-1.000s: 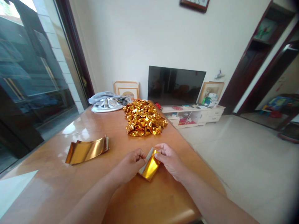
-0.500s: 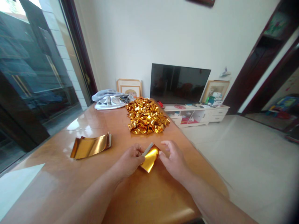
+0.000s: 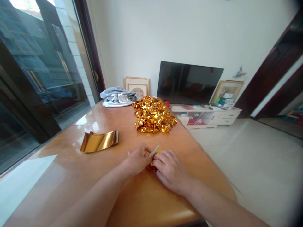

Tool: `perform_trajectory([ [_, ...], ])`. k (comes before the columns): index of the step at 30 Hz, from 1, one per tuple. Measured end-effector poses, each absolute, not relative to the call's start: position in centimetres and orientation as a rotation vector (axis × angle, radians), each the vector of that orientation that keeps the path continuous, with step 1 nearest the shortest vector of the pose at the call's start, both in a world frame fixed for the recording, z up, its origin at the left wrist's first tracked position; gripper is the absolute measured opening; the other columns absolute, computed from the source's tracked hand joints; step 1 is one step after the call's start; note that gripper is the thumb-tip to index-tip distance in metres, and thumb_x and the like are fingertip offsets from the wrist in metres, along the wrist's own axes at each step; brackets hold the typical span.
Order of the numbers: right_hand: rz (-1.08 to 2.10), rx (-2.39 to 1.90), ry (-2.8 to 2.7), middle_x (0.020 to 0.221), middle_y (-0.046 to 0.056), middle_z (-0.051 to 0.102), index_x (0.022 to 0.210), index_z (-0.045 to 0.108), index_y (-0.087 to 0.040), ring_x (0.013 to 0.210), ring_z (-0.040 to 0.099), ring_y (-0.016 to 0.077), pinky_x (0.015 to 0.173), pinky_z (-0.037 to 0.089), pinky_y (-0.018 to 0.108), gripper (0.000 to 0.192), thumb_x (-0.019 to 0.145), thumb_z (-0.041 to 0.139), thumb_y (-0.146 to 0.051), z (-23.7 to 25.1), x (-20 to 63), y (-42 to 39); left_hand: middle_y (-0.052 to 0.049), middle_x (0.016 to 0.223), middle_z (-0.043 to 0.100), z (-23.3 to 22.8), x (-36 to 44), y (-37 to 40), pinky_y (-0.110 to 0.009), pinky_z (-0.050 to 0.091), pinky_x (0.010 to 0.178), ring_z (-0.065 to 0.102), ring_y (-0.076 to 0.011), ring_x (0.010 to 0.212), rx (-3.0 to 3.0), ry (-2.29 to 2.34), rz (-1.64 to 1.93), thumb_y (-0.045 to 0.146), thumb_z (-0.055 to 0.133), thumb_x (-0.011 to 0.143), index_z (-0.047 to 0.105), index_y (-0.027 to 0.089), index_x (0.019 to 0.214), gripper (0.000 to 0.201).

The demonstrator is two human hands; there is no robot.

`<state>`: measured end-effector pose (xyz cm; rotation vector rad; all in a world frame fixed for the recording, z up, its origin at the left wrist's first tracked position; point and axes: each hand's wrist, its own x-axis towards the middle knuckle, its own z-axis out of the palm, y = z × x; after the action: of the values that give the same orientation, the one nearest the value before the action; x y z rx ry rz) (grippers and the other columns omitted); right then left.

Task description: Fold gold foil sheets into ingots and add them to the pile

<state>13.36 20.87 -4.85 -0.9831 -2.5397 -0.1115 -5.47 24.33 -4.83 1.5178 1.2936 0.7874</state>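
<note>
Both hands meet over a small sheet of gold foil paper (image 3: 155,152) on the wooden table (image 3: 71,176). The left hand (image 3: 138,160) is curled, its fingertips pinching the sheet's near-left edge. The right hand (image 3: 169,170) lies palm down with its fingers bent, pressing most of the sheet flat against the table, so only a gold corner and a strip of pale backing show between the two hands.

The sheet looks very light and thin, with a slick metallic face that would likely slide under a loose touch (the pale reverse probably grips better). It should crease sharply and keep any dent, so a hold by the edges or corners, between fingertip and thumb, seems safest.

Ahead of the hands, further up the table, sits a heap of folded gold pieces (image 3: 153,115). To the left of the left hand, well apart, lies a curved stack of unfolded gold sheets (image 3: 99,142). Beyond the heap a grey cloth bundle (image 3: 115,97) rests at the table's far end.
</note>
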Motion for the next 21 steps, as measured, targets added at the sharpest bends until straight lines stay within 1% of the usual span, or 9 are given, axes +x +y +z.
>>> perform_trajectory([
  [3,-0.11,-0.979,-2.578,0.102,0.008,0.066,0.094,0.064,-0.022,0.099,0.053,0.0249,0.088,0.041,0.04,0.01,0.091,0.057,-0.016,-5.0,13.4,21.0,0.006,0.061,0.063,-4.6,-5.3,24.1,-0.023,0.03,0.057,0.055,-0.013,0.058,1.664,1.476,0.726,0.025,0.07,0.068,0.06,0.021,0.087,0.022],
  [6,-0.062,-0.981,-2.582,0.101,0.007,0.067,0.095,0.066,-0.023,0.097,0.054,0.0235,0.085,0.042,0.038,0.011,0.093,0.057,-0.017,-5.2,13.4,21.2,0.005,0.063,0.065,-4.5,-5.2,24.0,-0.023,0.028,0.057,0.055,-0.0142,0.06,1.777,1.525,0.688,0.026,0.066,0.071,0.062,0.021,0.086,0.016],
  [8,-0.004,-0.975,-2.557,0.101,0.007,0.067,0.097,0.067,-0.023,0.096,0.055,0.0228,0.084,0.043,0.037,0.013,0.093,0.057,-0.016,-5.4,13.3,21.4,0.004,0.065,0.065,-4.6,-5.3,24.0,-0.024,0.028,0.058,0.055,-0.0152,0.062,1.841,1.487,0.686,0.026,0.064,0.072,0.064,0.021,0.087,0.016],
  [11,0.092,-0.958,-2.52,0.101,0.006,0.067,0.098,0.067,-0.023,0.099,0.056,0.0228,0.086,0.046,0.036,0.016,0.091,0.057,-0.013,-5.7,13.3,21.6,0.0,0.077,0.068,-4.7,-5.8,24.2,-0.024,0.032,0.06,0.057,-0.0171,0.07,1.96,1.407,0.744,0.023,0.065,0.07,0.066,0.022,0.09,0.021],
  [13,0.129,-0.957,-2.514,0.101,0.007,0.068,0.099,0.067,-0.023,0.1,0.056,0.0232,0.086,0.046,0.037,0.017,0.091,0.057,-0.013,-5.8,13.3,21.7,-0.001,0.083,0.069,-4.6,-6.2,24.2,-0.024,0.033,0.061,0.058,-0.018,0.074,2.028,1.341,0.75,0.021,0.063,0.069,0.068,0.022,0.087,0.019],
  [15,0.146,-0.966,-2.518,0.101,0.007,0.067,0.102,0.067,-0.022,0.1,0.056,0.0235,0.087,0.047,0.037,0.018,0.091,0.056,-0.013,-5.7,13.3,21.7,-0.001,0.078,0.069,-4.3,-6.7,24.2,-0.024,0.033,0.059,0.058,-0.0178,0.071,2.056,1.279,0.68,0.018,0.057,0.069,0.069,0.021,0.077,0.015],
  [17,0.164,-0.979,-2.519,0.101,0.007,0.067,0.104,0.067,-0.022,0.1,0.056,0.0234,0.087,0.047,0.038,0.019,0.092,0.055,-0.014,-5.5,13.3,21.7,0.0,0.071,0.068,-4.0,-7.3,24.1,-0.024,0.031,0.055,0.057,-0.017,0.065,2.056,1.254,0.569,0.015,0.053,0.068,0.07,0.021,0.07,0.019],
  [21,0.224,-0.993,-2.511,0.1,0.007,0.065,0.098,0.067,-0.023,0.097,0.056,0.0228,0.085,0.047,0.038,0.015,0.092,0.055,-0.015,-5.1,13.4,21.4,0.0,0.063,0.068,-3.3,-8.0,23.8,-0.024,0.028,0.05,0.055,-0.0164,0.058,2.037,1.29,0.404,0.016,0.054,0.064,0.075,0.023,0.069,0.023],
])
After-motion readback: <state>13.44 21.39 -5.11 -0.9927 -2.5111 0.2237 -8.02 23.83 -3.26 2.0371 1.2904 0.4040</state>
